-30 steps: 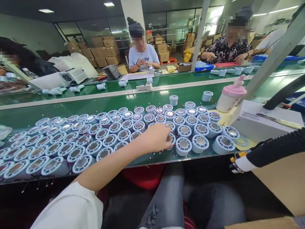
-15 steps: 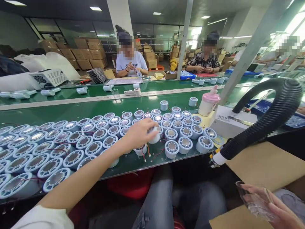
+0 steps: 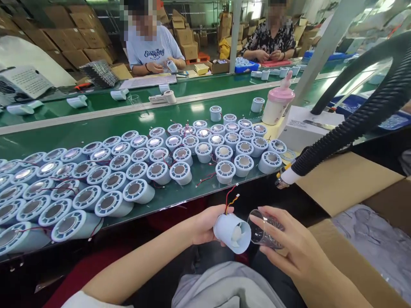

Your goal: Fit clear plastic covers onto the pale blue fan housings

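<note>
Here, a pale blue cylindrical plastic fan housing (image 3: 231, 233) with red and yellow wires is gripped in the left hand (image 3: 202, 224), above the lap. Touching its open end, a clear ribbed plastic cover (image 3: 265, 229) is pinched in the right hand (image 3: 290, 248). Many like housings (image 3: 135, 171) crowd the green conveyor belt (image 3: 80, 132) beyond.

I hold a pale blue fan housing (image 3: 232, 233) on its side, red wires trailing upward. A clear ribbed cap (image 3: 265, 229) sits just beside its open end.
</note>
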`<action>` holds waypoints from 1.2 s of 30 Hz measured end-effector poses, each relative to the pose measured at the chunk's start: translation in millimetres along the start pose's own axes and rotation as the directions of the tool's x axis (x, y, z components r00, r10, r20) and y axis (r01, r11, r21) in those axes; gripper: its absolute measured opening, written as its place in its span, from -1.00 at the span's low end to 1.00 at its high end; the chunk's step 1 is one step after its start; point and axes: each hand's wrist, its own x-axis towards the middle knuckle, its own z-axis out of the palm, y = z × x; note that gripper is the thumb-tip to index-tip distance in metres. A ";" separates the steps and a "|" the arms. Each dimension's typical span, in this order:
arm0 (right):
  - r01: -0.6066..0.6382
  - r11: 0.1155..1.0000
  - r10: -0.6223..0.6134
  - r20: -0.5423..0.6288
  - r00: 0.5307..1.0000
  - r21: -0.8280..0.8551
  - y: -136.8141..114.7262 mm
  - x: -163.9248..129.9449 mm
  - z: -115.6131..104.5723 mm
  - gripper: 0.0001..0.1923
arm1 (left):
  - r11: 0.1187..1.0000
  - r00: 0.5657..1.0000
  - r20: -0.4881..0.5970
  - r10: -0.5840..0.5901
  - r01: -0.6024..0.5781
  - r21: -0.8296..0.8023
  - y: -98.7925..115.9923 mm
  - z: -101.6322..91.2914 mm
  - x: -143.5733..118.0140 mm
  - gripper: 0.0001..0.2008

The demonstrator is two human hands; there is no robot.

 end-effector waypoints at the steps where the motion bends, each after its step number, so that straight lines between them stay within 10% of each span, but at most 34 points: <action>1: 0.049 0.994 -0.049 0.001 0.999 -0.096 -2.1 3.2 -1.4 -0.44 | 1.000 1.000 0.001 0.005 -0.005 0.009 -0.6 1.4 0.4 -0.57; 11: -0.016 0.937 0.001 -0.043 0.999 -0.350 -14.0 30.6 0.1 -0.47 | 0.914 0.979 0.116 0.168 -0.199 0.353 12.0 4.8 -9.4 -0.76; 18: -0.176 0.979 0.156 0.177 0.972 0.104 -8.9 33.8 2.0 -0.88 | 0.274 0.817 0.087 0.570 -0.288 0.918 17.6 19.6 -28.4 -0.80; 25: -0.420 0.753 0.400 0.156 0.903 0.507 -14.0 29.4 -1.0 -0.74 | 0.241 0.701 0.158 0.695 -0.435 0.868 -2.1 3.6 -12.6 -0.34; 29: -0.458 0.611 0.500 0.133 0.856 0.646 -10.1 28.2 -1.5 -0.72 | 0.219 0.716 0.254 0.651 -0.497 0.840 -6.4 -2.2 -6.5 -0.31; 34: -0.427 0.347 0.545 0.191 0.817 0.835 -4.6 24.9 -3.1 -0.81 | 0.456 0.777 0.254 0.576 -0.564 0.688 -6.5 2.6 -10.0 -0.34; 36: -0.390 0.392 0.464 0.186 0.866 0.833 -4.5 21.4 -2.6 -0.93 | 0.603 0.813 0.188 0.551 -0.544 0.584 -8.0 4.3 -11.3 -0.36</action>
